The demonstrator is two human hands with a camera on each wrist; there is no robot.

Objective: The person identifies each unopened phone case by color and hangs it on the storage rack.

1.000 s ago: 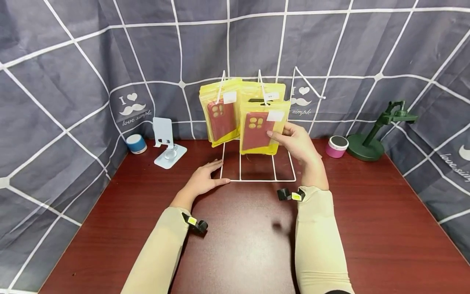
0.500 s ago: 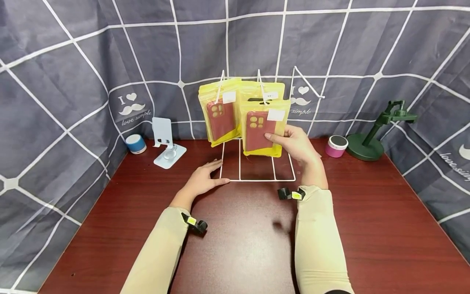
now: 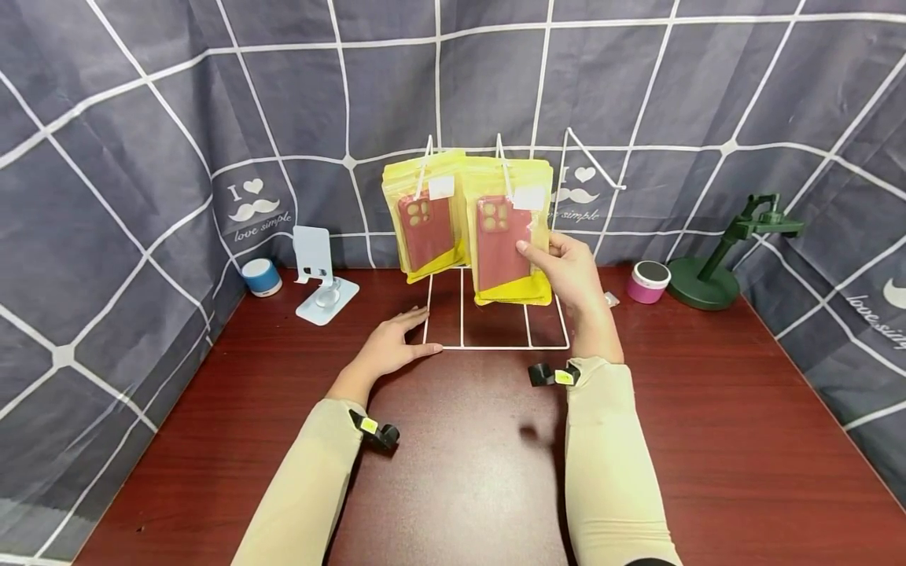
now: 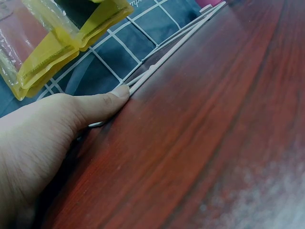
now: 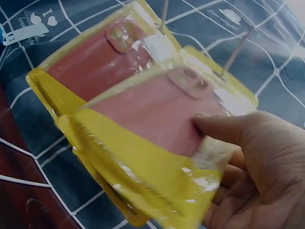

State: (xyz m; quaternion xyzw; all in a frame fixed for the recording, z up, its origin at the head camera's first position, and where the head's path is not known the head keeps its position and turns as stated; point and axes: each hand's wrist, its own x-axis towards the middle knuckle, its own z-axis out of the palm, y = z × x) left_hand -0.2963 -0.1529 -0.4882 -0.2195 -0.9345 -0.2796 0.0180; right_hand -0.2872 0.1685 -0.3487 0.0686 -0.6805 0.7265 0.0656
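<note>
My right hand pinches a yellow-edged clear pouch with a red phone case inside, thumb on its front and fingers behind its right edge. This pouch hangs on the middle hook of a white wire rack, overlapping what is behind it. Beside it, on the left hook, hangs a similar phone case pouch. In the right wrist view the pinched pouch tilts in front of the other. My left hand rests at the rack's front left corner, its thumb straight on the base wire.
The rack's right hook carries nothing. On the left stand a blue round speaker and a white phone stand. On the right are a pink round speaker and a dark green stand. A grey patterned cloth hangs behind.
The pinched pouch has slid back along the middle hook, level with the pouch behind it, my right hand moving with it. My left hand has stayed put.
</note>
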